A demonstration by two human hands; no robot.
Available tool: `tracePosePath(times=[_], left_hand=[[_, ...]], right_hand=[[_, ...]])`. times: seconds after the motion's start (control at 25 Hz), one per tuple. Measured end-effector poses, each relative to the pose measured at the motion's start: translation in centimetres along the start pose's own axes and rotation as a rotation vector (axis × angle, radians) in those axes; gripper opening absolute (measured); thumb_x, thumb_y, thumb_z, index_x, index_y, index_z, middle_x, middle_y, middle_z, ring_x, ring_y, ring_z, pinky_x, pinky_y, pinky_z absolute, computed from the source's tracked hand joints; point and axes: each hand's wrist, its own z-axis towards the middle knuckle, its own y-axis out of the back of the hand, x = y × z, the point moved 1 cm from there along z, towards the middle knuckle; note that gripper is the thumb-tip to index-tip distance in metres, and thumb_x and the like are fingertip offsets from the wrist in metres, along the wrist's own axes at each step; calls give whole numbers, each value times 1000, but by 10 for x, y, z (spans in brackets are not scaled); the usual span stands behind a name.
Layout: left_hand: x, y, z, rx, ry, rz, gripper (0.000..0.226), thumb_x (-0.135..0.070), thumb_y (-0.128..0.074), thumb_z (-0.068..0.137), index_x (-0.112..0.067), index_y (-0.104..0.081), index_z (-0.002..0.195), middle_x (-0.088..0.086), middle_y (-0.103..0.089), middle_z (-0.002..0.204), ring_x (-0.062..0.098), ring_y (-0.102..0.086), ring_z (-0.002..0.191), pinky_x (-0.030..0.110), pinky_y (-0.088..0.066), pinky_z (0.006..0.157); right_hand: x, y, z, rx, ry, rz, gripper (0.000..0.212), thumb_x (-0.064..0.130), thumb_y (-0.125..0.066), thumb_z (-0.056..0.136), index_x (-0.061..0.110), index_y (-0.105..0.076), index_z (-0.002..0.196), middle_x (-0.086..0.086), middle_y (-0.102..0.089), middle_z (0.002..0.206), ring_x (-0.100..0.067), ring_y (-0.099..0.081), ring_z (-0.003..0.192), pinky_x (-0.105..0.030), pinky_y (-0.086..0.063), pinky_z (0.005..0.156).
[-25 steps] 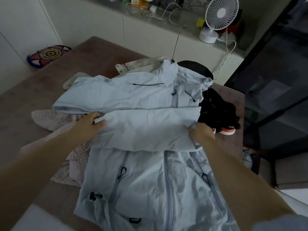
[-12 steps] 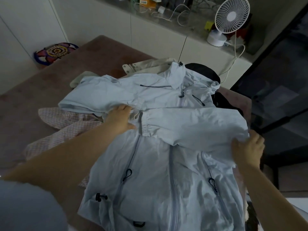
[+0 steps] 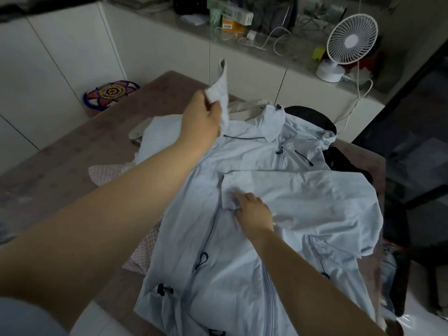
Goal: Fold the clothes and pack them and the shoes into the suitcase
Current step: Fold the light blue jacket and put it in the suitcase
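Note:
A pale blue zip jacket (image 3: 242, 263) lies front up on the brown table (image 3: 60, 166). Its right sleeve (image 3: 303, 190) is folded across the chest. My right hand (image 3: 253, 210) rests on that sleeve's cuff, fingers slightly bent. My left hand (image 3: 202, 117) grips the other sleeve's cuff (image 3: 221, 90) and holds it up above the jacket's shoulder. A pink checked garment (image 3: 109, 170) lies under the jacket's left side. Black clothes (image 3: 344, 158) lie at the right behind the jacket. A cream strap (image 3: 244, 106) shows beyond the collar. No suitcase or shoes are plainly visible.
A white desk fan (image 3: 349, 44) and cables stand on the counter (image 3: 278, 59) behind the table. A colourful round cushion (image 3: 111, 92) lies at the far left by white cabinets. A dark frame (image 3: 412, 166) runs along the table's right side.
My left hand has lifted the jacket's left sleeve cuff up off the table. My right hand has moved from the jacket's right edge to the folded sleeve's cuff at the chest.

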Motion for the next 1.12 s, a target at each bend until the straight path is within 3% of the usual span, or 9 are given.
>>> tracePosePath(times=[0.08,0.2,0.4,0.48,0.6,0.68,0.8,1.0,1.12], left_hand=[[-38,-22,-10,57,-34,-60,16,-12,-44,95,-3,-49,107,7,-55,91,14,-52,73,19,-41,60],[-66,-75,-57,415,-91,-64,10,-13,-42,96,-6,-43,102,7,-54,85,22,-55,70,35,-48,64],[-31,-92,-134,1152,-235,103,45,-19,-50,94,-7,-36,135,10,-39,142,20,-38,129,18,-26,99],[4,-64,-115,890,-390,179,44,-20,-52,90,-7,-45,131,11,-47,137,24,-42,127,24,-25,102],[82,-19,-54,331,-198,590,39,-23,-52,88,-6,-53,124,18,-55,127,37,-51,117,42,-34,100],[127,9,-26,278,166,718,54,-30,-56,89,-2,-42,133,24,-47,133,41,-45,122,47,-37,101],[158,24,-22,346,515,446,59,-31,-67,83,-1,-46,130,14,-51,132,33,-50,118,41,-41,100],[160,26,-21,355,595,209,50,-9,-68,80,3,-49,124,22,-54,126,35,-54,108,36,-43,85],[148,17,-28,321,357,695,72,-25,-66,75,-7,-34,137,25,-37,138,41,-37,125,49,-32,101]], right_hand=[[23,5,3,-68,15,171,36,15,-46,93,13,-54,128,-13,-56,124,-32,-55,112,-34,-42,90],[39,22,-18,98,111,500,35,13,-50,92,6,-56,125,-14,-59,125,-28,-55,115,-35,-41,101],[-17,49,-97,370,276,423,14,24,-62,86,17,-71,95,12,-68,85,17,-52,75,0,-34,80],[-62,65,-111,89,22,588,15,27,-60,81,28,-69,70,11,-67,68,6,-60,67,-18,-45,70],[-138,75,-103,-460,-469,492,12,26,-64,84,20,-61,94,-5,-62,96,-25,-59,94,-31,-45,73],[-160,71,-90,-367,-583,435,44,23,-68,80,12,-48,118,-15,-48,119,-34,-49,109,-41,-42,89],[-167,73,-65,-194,-504,268,37,13,-60,83,12,-42,115,-14,-55,104,-38,-56,100,-43,-46,81],[-179,131,-15,-267,-455,178,28,21,-60,80,10,-44,100,-7,-57,87,-31,-57,83,-33,-43,69],[-180,156,39,-350,-433,339,23,20,-58,85,4,-51,100,-8,-52,84,-27,-54,83,-32,-39,67]])
